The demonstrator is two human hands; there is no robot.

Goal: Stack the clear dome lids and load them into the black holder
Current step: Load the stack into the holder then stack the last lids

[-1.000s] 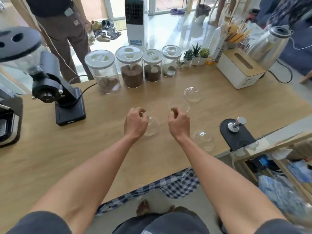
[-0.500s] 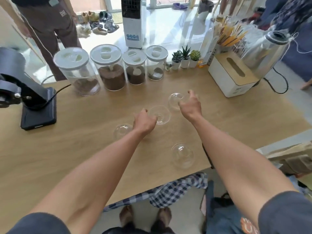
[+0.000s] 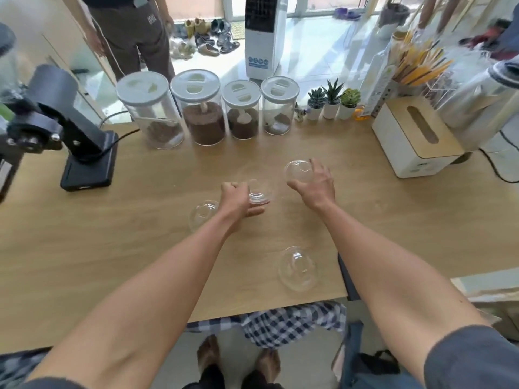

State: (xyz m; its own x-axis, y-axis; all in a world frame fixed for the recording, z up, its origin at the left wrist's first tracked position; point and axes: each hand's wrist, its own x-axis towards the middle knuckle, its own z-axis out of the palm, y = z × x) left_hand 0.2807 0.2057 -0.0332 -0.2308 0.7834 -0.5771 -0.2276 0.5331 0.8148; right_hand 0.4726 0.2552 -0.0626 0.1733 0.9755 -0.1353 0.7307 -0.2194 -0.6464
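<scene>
Both hands (image 3: 238, 200) newly, seemingly, on lids (image 3: 259, 193).

The left hand (image 3: 238, 200) hides the near edge of one lid (image 3: 259, 192). The left forearm covers part of another lid (image 3: 202, 213). The grinder (image 3: 56, 127) is cut off at the left edge, the kettle (image 3: 483, 99) at the right.

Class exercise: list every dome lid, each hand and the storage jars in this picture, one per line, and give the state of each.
Left hand: closed on a dome lid.
Right hand: fingers wrapped on the far dome lid.
Left dome lid: lying loose on the counter, untouched.
Near dome lid: dome up near the counter edge, untouched.
Four storage jars: lidded, partly filled.
</scene>
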